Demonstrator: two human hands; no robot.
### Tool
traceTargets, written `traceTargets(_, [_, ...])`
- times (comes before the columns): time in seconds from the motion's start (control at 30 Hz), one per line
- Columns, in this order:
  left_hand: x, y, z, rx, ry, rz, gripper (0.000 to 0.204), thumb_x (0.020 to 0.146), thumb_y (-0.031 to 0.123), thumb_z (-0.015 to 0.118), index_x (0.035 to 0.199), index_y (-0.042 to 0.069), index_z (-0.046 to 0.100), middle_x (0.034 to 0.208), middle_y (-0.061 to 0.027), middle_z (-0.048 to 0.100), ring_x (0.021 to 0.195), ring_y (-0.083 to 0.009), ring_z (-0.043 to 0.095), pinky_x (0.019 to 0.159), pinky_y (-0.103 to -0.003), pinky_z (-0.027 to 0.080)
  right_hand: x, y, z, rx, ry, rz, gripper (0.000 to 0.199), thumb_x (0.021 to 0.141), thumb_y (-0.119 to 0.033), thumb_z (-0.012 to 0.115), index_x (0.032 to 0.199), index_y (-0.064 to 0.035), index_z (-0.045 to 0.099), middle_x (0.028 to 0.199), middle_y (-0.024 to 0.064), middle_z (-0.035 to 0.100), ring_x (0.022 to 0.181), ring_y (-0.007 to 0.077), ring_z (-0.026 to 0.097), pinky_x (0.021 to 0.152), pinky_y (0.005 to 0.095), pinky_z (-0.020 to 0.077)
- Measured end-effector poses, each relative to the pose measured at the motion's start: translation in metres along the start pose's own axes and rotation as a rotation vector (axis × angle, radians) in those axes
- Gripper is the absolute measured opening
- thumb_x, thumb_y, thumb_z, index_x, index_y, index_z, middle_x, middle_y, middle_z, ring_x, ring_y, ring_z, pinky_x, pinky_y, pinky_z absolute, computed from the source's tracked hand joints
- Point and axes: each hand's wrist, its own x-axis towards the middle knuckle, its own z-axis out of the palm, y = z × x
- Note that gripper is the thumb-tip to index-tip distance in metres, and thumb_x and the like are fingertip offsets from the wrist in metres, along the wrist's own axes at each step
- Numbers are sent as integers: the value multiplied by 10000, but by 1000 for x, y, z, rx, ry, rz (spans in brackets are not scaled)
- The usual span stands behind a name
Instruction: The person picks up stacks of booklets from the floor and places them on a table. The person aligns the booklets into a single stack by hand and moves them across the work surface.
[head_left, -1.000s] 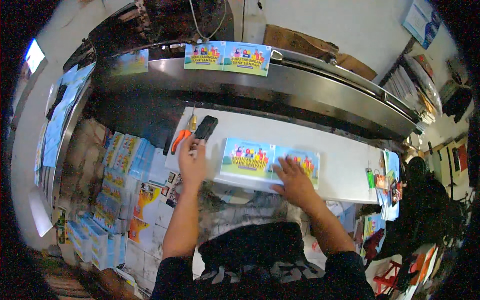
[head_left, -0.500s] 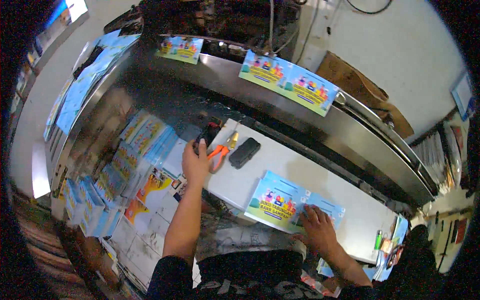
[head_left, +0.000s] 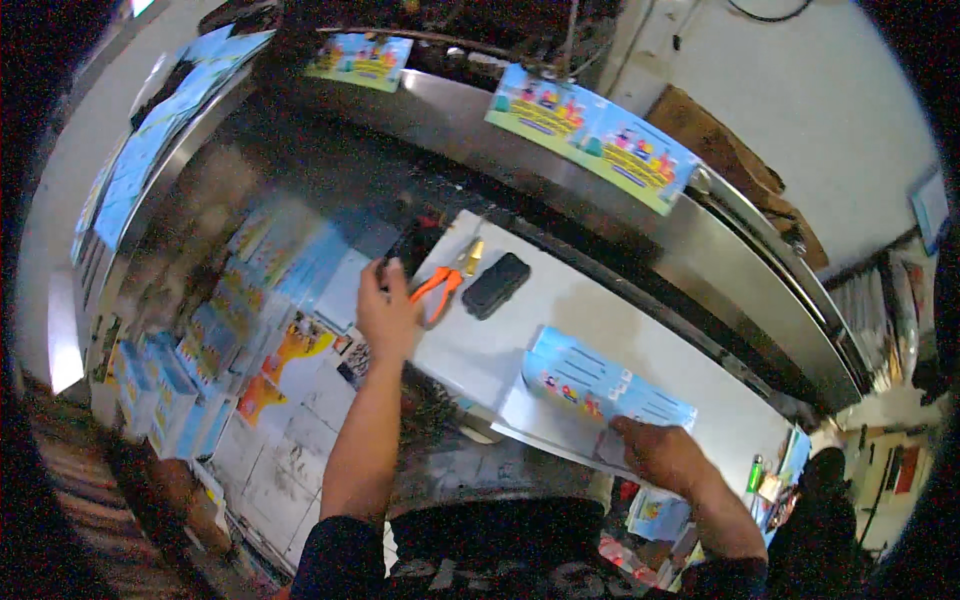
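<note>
Two risks, as I judge it. The blue printed sheet [head_left: 600,375], bowed on the bench [head_left: 470,350], could crease if the right hand [head_left: 668,455] bears down on its curve. Sweeping inward, the left hand [head_left: 388,312] could knock the orange-handled pliers [head_left: 437,288] just beside it. Pose: both reach forward, well apart. Right: fingers bent at the sheet's near edge, grip unclear to me. Left: curled near a black object [head_left: 408,248]; can't tell if held.

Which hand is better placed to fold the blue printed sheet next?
Probably the right hand: it is at the blue sheet, while the left hand is beside the orange-handled pliers.
</note>
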Motion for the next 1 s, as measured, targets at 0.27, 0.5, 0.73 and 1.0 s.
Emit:
traceTargets(0.27, [-4, 4, -6, 115, 60, 122, 409, 921, 364, 587, 1130, 13, 605, 990, -195, 683, 924, -360, 655, 816, -427, 492, 87, 58, -206, -497, 1021, 147, 454, 852, -24, 518, 1296, -112, 556, 1220, 159, 622, 1083, 334, 629, 924, 414, 501])
traceTargets(0.5, [-1, 8, -6, 42, 6, 71, 388, 894, 314, 622, 1116, -4, 612, 946, -198, 683, 879, -343, 664, 796, -423, 503, 167, 139, -122, -645, 754, 131, 583, 781, 74, 524, 1320, -145, 535, 1330, 152, 552, 1203, 344, 547, 999, 441, 461])
traceTargets(0.73, [-3, 17, -14, 114, 47, 76, 397, 877, 348, 628, 1105, 23, 630, 943, -180, 689, 858, -341, 665, 796, -421, 501, 78, 65, -36, -253, 346, 283, 448, 870, -227, 621, 1294, -111, 541, 1300, 182, 555, 1140, 382, 562, 976, 439, 464])
traceTargets(1.0, [-6, 12, -6, 173, 33, 126, 356, 869, 317, 623, 1080, 31, 642, 950, -176, 688, 859, -351, 657, 808, -417, 489, -6, 5, 63, -357, -53, 87, 840, 772, -498, 711, 1440, -104, 387, 1513, 164, 330, 1395, 369, 306, 1112, 448, 335])
